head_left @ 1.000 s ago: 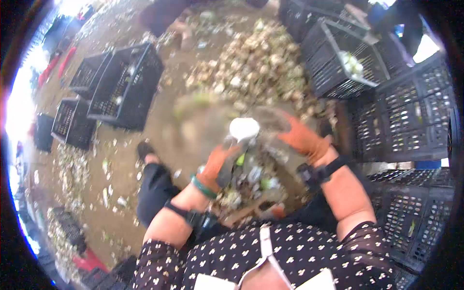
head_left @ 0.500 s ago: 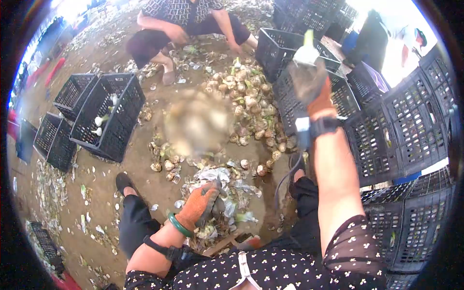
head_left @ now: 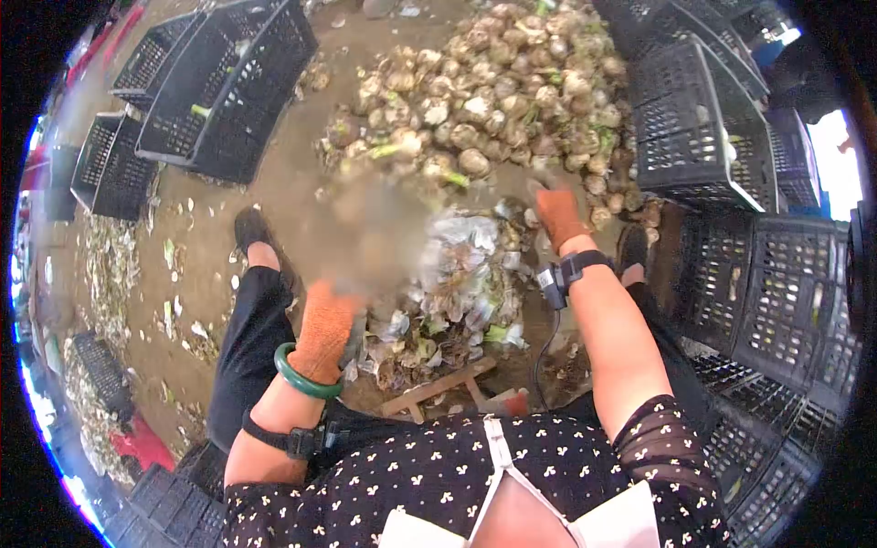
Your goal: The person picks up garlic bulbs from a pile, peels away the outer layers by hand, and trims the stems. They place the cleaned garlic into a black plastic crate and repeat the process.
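My right hand (head_left: 555, 215), in an orange glove with grey fingers, reaches to the near edge of a heap of garlic bulbs (head_left: 493, 114). Its fingertips are smeared by motion, close beside the lowest bulbs. My left hand (head_left: 327, 320), also gloved in orange, is over the ground left of a pile of pale garlic peelings (head_left: 461, 301). A blurred patch in the view hides the fingers of this hand. Some bulbs in the heap carry short green stems.
Black plastic crates (head_left: 224, 91) stand at the upper left, and another crate (head_left: 681, 137) is right of the heap. Stacked crates (head_left: 786, 292) line the right side. A wooden piece (head_left: 438, 388) lies before my lap. Scattered skins (head_left: 100, 320) cover the ground at left.
My right hand has come down from the crate at upper right, where it held a stemmed garlic bulb, to the heap. My left hand has shifted left. The view has tilted down.
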A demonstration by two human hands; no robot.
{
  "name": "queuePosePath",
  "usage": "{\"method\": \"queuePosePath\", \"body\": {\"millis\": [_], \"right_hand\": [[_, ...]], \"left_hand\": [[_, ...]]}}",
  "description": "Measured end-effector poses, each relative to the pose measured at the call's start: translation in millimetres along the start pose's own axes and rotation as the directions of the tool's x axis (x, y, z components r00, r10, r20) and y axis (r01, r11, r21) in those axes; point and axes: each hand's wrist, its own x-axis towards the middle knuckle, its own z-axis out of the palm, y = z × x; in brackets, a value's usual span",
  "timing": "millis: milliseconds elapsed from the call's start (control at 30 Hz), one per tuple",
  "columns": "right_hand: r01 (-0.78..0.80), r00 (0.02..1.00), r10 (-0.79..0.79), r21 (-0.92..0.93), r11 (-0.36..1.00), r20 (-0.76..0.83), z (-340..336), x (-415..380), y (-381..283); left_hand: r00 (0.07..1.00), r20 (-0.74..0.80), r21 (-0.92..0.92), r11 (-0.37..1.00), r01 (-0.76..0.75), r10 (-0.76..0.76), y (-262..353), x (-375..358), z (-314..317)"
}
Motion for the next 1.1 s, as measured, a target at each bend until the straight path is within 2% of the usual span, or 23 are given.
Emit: {"method": "queuePosePath", "body": {"millis": [33,100,133,200,267,300,333,367,433,533,567,667,700,733,767,800,833,867,933,967,1033,1067,1100], "right_hand": [[0.005,1.000,-0.005,0.002,1.000,0.021,7.7,-0.6,-15.1],[0.085,0.979,-0.035,0.251,0.964,-0.198,22.0,7.0,-33.4],[0.248,0.916,-0.190,0.128,0.960,-0.353,38.7,19.6,-37.4],[0.454,0.888,-0.460,-0.126,0.882,-0.014,33.9,34.1,-64.2],[0.501,0.865,-0.475,-0.320,0.804,0.160,61.9,53.8,-67.3],[0.463,0.883,-0.359,-0.428,0.776,0.303,72.3,62.6,-70.9],[0.389,0.917,-0.341,-0.279,0.878,0.208,68.2,57.3,-75.8],[0.460,0.888,-0.385,-0.478,0.748,0.252,71.8,60.2,-79.9],[0.360,0.932,-0.352,-0.323,0.875,0.085,68.5,49.7,-75.6],[0.343,0.922,-0.378,-0.276,0.898,-0.084,71.8,35.7,-56.7],[0.238,0.971,-0.230,-0.143,0.961,0.066,65.8,32.6,-52.2],[0.072,0.997,-0.070,-0.066,0.995,0.026,60.9,0.2,-26.8],[-0.081,0.995,0.056,0.324,0.943,0.083,71.7,2.3,-8.1],[-0.231,0.972,0.146,0.650,0.724,0.183,72.3,1.3,4.6],[-0.308,0.938,0.105,0.653,0.692,0.331,24.4,-22.3,-12.1],[-0.384,0.913,0.012,0.849,0.364,0.407,5.6,-33.3,-21.2],[-0.448,0.890,-0.110,0.894,-0.017,0.443,-7.7,-43.5,-30.9],[-0.445,0.889,-0.123,0.896,-0.012,0.440,-29.7,-57.8,-46.8],[-0.315,0.945,-0.164,0.926,-0.210,0.284,-76.6,-91.0,-76.6],[-0.304,0.947,-0.169,0.930,-0.208,0.272,-90.3,-99.0,-79.8],[0.054,0.966,-0.253,0.931,0.362,0.043,-113.0,-116.4,-81.9],[0.137,0.949,-0.314,0.944,0.300,-0.038,-133.7,-138.1,-99.7],[0.098,0.964,-0.266,0.924,0.371,0.004,-152.9,-161.1,-111.0]], "left_hand": [[0.999,-0.038,-0.042,0.999,0.023,-0.025,-6.3,0.5,-7.7],[0.999,-0.042,0.035,0.999,0.010,-0.009,2.2,-2.4,-4.3],[0.994,-0.111,0.065,0.998,-0.010,0.017,-1.0,-6.5,-4.6],[0.980,-0.161,0.186,0.979,-0.085,0.116,-11.0,-9.7,-6.2],[0.996,-0.090,0.087,0.996,0.030,-0.022,-6.8,-8.5,-8.0],[0.997,-0.055,0.114,0.991,0.064,-0.058,0.6,-11.3,-5.8],[0.994,-0.032,0.146,0.984,0.107,-0.103,8.4,-14.2,-6.8],[0.997,-0.028,0.149,0.985,0.082,-0.079,13.3,-13.7,-7.0],[0.988,0.038,0.091,0.985,0.145,-0.149,21.9,-18.4,-2.5],[0.991,0.068,0.112,0.988,0.108,-0.116,20.1,-21.1,-0.5],[0.995,0.078,0.130,0.990,0.059,-0.070,10.8,-19.6,-1.6],[0.994,0.109,0.270,0.961,-0.055,0.026,14.8,-23.9,3.3],[0.988,0.134,0.313,0.942,-0.117,0.078,20.5,-24.8,7.9],[0.986,0.138,0.307,0.943,-0.130,0.091,23.9,-24.3,11.7],[0.974,0.174,0.358,0.912,-0.200,0.146,25.7,-22.5,15.3],[0.960,0.206,0.407,0.875,-0.261,0.190,27.3,-22.5,18.4],[0.961,0.195,0.407,0.876,-0.260,0.195,29.5,-23.4,21.4],[0.938,0.232,0.401,0.853,-0.333,0.258,33.4,-22.2,25.2],[0.906,0.268,0.394,0.821,-0.413,0.327,41.0,-21.5,34.2],[0.923,0.251,0.351,0.861,-0.367,0.291,45.2,-20.4,40.4],[0.937,0.238,0.307,0.895,-0.323,0.257,62.3,-24.6,55.6],[0.908,0.262,0.302,0.866,-0.398,0.326,74.3,-31.4,61.2],[0.883,0.265,0.300,0.837,-0.458,0.388,82.1,-38.4,63.6]]}}
